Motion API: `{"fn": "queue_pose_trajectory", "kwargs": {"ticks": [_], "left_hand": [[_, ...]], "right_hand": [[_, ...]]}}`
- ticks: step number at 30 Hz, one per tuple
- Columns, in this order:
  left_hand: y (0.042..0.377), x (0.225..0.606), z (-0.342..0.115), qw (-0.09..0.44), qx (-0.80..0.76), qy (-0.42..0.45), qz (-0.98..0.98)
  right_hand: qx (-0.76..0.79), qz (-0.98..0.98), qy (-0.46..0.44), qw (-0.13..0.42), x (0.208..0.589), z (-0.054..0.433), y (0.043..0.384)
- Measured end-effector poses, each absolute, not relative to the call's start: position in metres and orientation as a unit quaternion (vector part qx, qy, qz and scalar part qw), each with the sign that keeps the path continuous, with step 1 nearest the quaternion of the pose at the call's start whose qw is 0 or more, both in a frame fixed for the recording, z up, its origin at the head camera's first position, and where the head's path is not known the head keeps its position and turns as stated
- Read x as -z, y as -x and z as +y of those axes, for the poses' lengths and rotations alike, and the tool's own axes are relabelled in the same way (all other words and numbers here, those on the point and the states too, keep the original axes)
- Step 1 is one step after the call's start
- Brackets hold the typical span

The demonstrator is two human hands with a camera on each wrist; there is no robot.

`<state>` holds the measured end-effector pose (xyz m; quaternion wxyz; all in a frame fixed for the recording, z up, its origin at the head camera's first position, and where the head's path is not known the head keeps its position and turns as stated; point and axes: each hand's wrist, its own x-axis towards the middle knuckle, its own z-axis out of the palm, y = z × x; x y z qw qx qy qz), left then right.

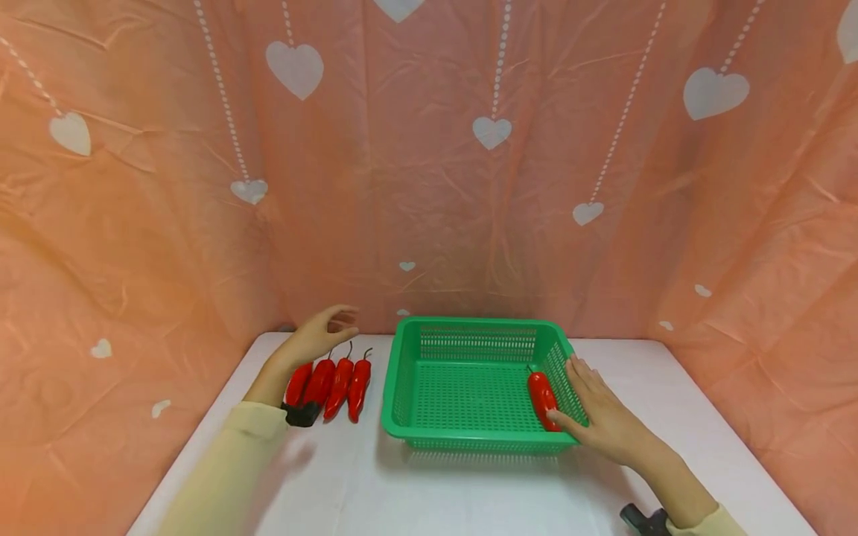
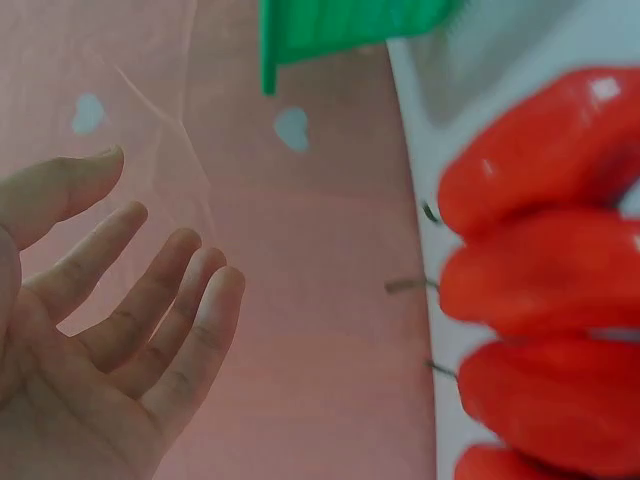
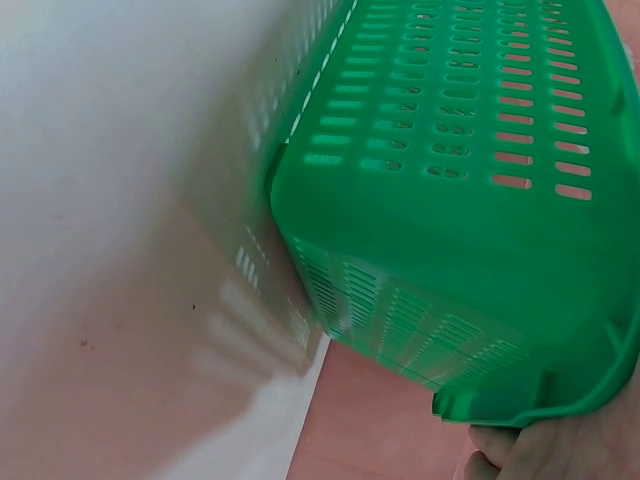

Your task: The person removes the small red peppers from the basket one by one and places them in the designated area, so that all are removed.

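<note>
Several red chili peppers (image 1: 338, 387) lie side by side on the white table, left of a green plastic basket (image 1: 469, 433). My left hand (image 1: 320, 335) hovers over their stem ends, fingers loosely bent and apart, holding nothing; the left wrist view shows the bare palm (image 2: 90, 400) with the peppers (image 2: 540, 270) off to one side. One red pepper (image 1: 543, 402) lies inside the basket along its right wall. My right hand (image 1: 606, 424) holds the basket's right rim near the front corner, thumb reaching over the rim. Fingertips (image 3: 490, 440) show at the rim in the right wrist view.
The white table (image 1: 469, 499) reaches back to an orange-pink cloth (image 1: 442, 193) with white hearts, which also hangs at both sides. Dark wrist straps (image 1: 302, 414) are on both arms. The basket's slotted outer wall (image 3: 440, 220) fills much of the right wrist view.
</note>
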<state>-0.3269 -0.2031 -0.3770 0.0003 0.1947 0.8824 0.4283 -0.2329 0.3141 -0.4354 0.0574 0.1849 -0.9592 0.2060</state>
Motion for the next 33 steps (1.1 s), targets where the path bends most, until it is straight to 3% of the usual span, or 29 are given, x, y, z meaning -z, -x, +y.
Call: {"fn": "queue_pose_trajectory", "kwargs": {"ticks": [9,33], "left_hand": [[0.33,0.369,-0.164,-0.005,-0.433,-0.222,0.874],[0.334,0.36,-0.069,0.053,-0.434,-0.269,0.858]], "right_hand": [[-0.206,-0.959,-0.185,0.056,0.435,0.314,0.233],[-0.202,-0.959,-0.19,0.06,0.436,0.315,0.233]]}}
